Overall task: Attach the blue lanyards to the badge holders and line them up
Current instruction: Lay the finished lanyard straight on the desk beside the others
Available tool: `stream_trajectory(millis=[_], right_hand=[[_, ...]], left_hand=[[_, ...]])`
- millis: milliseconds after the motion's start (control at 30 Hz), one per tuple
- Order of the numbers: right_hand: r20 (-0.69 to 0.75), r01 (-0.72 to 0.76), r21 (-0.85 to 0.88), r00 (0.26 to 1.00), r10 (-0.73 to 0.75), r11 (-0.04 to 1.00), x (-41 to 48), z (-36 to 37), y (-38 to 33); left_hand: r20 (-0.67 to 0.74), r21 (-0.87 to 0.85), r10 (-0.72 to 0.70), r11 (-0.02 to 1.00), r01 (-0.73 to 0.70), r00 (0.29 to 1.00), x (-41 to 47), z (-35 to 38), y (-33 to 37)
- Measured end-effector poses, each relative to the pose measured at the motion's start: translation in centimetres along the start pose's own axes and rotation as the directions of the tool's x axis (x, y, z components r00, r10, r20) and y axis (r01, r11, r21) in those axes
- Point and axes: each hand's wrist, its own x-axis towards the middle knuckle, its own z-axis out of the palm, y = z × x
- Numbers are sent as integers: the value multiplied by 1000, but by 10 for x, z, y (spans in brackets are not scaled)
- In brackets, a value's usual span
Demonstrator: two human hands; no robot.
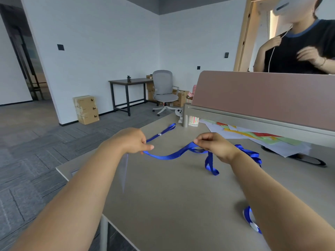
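Note:
Above the beige desk [172, 192], a blue lanyard [168, 156] sags between my two hands. My left hand [134, 141] pinches its left end, and a clear badge holder [125, 171] seems to hang below that hand, blurred. My right hand [213, 144] grips the strap higher up, and a loop of it drops to the desk. A second blue lanyard [161, 133] with a white bead lies flat beyond my left hand. More blue lanyards [252, 154] are bunched behind my right wrist. Another one with a white bead [251, 221] shows under my right forearm.
A brown divider panel [262, 91] closes the desk's far side, with coloured papers [253, 136] beneath it and a striped cup [193, 120] at its corner. A person in a dark shirt [299, 49] stands behind the panel. The desk's left edge drops to carpet.

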Motion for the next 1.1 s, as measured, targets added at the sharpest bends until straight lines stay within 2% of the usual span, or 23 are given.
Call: stream_trajectory(millis=[167, 233, 267, 300, 333, 400, 500, 600, 700, 800, 867, 967, 1033, 1100], right_hand=[[101, 119, -19, 988, -116, 993, 2, 24, -42], [119, 162, -64, 981, -153, 985, 2, 32, -54], [129, 173, -86, 979, -161, 981, 2, 35, -59], [137, 181, -100, 976, -167, 978, 2, 37, -63], [140, 187, -103, 975, -172, 977, 2, 38, -65], [127, 190, -90, 976, -178, 978, 2, 38, -68], [88, 166, -114, 984, -156, 979, 0, 31, -70], [45, 125, -131, 992, -120, 984, -3, 22, -64], [-22, 24, -44, 999, -25, 999, -6, 13, -53], [15, -70, 86, 998, 69, 994, -9, 4, -39], [60, -147, 133, 988, 140, 980, -9, 0, -28], [62, -189, 152, 981, 181, 970, -10, 0, -18], [23, -156, 104, 988, 155, 982, -11, 1, -17], [6, -112, 4, 994, 112, 994, -10, 0, -16]], left_hand=[[131, 75, -79, 995, 70, 988, -14, -7, -1], [89, -62, -22, 998, 27, 996, -14, -3, -1], [52, -235, 29, 972, -16, 998, -15, 0, 1], [22, -445, 92, 892, -72, 996, -17, 2, 5], [3, -631, 155, 766, -119, 988, -20, 5, 10], [-11, -820, 245, 553, -149, 969, -22, 11, 20], [-26, -872, 300, 460, -168, 954, -17, 21, 28], [-85, -888, 238, 422, -182, 967, -10, 25, 34], [-162, -886, 202, 402, -233, 966, -9, 26, 38], [-189, -912, 124, 346, -221, 974, -4, 29, 34], [-213, -905, 59, 363, -220, 975, -1, 32, 29], [-230, -868, -14, 455, -199, 973, 5, 39, 25], [-181, -823, -47, 554, -125, 982, 9, 46, 21], [-102, -737, -14, 672, -66, 995, 14, 54, 17]])
